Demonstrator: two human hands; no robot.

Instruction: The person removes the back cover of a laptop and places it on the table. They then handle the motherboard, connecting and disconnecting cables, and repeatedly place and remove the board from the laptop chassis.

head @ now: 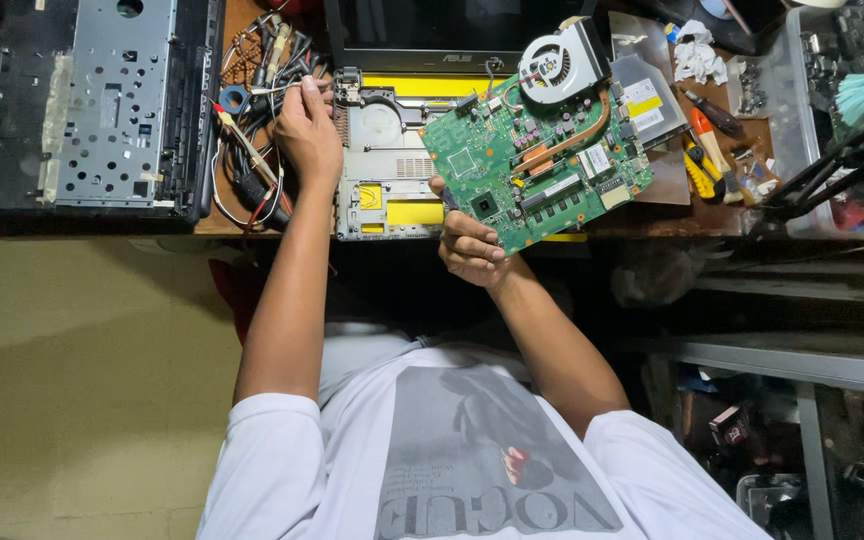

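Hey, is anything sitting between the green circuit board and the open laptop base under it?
Nothing visible. The right hand holds the circuit board by its lower corner, tilted over the laptop base; the area beneath the board is hidden. The left hand pinches a thin metal tool beside the base.

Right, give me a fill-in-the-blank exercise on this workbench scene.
1. The right hand grips a ___ circuit board by its lower corner.
2. A round cooling ___ sits at that board's top edge.
3. The left hand reaches over a tangle of ___ beside the open laptop base.

Missing words: green; fan; wires.
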